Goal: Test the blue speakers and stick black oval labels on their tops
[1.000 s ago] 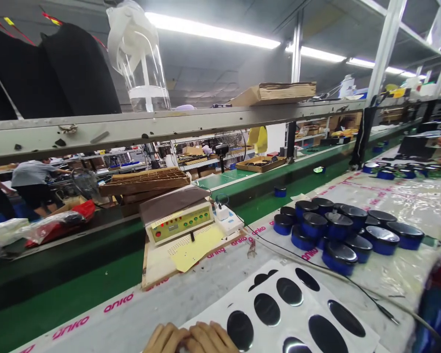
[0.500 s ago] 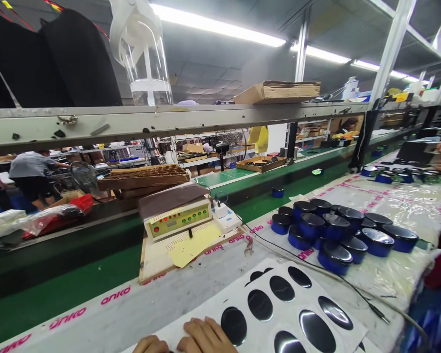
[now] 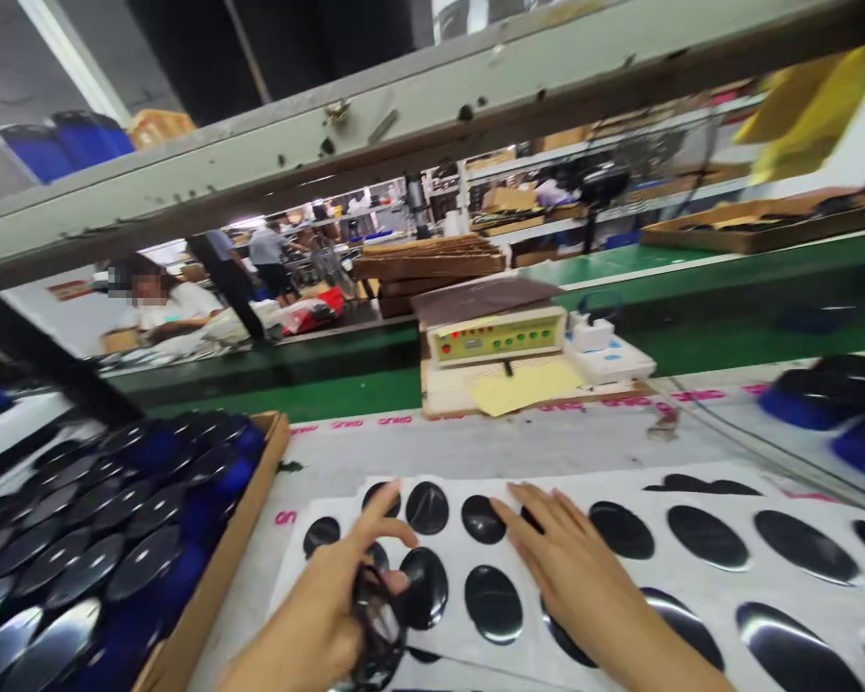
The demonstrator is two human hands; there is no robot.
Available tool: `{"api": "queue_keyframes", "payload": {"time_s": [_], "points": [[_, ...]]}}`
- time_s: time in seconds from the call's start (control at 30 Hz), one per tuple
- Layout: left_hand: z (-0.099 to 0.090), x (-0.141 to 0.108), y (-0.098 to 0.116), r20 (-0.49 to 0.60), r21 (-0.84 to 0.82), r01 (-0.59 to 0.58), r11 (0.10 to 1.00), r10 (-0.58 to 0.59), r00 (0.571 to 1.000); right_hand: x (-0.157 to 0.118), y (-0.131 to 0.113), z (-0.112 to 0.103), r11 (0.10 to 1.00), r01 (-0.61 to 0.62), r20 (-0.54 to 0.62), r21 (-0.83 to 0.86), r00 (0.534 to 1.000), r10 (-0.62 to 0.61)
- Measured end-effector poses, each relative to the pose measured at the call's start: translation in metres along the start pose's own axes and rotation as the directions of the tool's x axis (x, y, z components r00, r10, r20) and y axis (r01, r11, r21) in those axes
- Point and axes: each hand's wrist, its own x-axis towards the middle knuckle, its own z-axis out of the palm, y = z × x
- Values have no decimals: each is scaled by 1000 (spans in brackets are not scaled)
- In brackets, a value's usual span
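My left hand (image 3: 338,586) is curled at the left of a white sheet (image 3: 533,605) that carries rows of glossy black ovals. Under its fingers is a dark, shiny round object (image 3: 379,625), blurred, whose kind I cannot make out. Thumb and forefinger stick out above the ovals. My right hand (image 3: 569,548) lies on the same sheet, fingers stretched out and apart, holding nothing. One black oval (image 3: 482,519) shows just beside its fingertips, and others are partly covered by that hand.
At the left stands a cardboard box (image 3: 237,548) filled with blue, black-topped round units (image 3: 108,509). Behind the sheet sit a control box (image 3: 501,336), a yellow paper (image 3: 526,384) and a white socket block (image 3: 609,360). More blue units (image 3: 814,399) are at right. A metal shelf beam (image 3: 404,125) crosses above.
The view has swung left and down, bringing the box of blue units into sight. Both hands now show more fully over the sheet, spread apart, and a dark round object appears in the left.
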Motion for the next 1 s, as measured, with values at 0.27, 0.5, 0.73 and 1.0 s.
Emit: {"api": "queue_keyframes", "payload": {"time_s": [0.27,0.5,0.73,1.0], "points": [[23,16,34,313,272,-75,959,-15,950,-9,5,10,993,112,-48,32,993,-110],[37,24,33,400,329,-142,934,-2,916,-7,-4,-2,986,165,-127,-2,978,-163],[48,5,19,262,398,-284,872,188,946,0,-42,0,960,271,-44,78,962,-268],[56,-16,-5,14,333,-473,815,497,867,2,-41,-8,951,277,21,135,959,-282]]}}
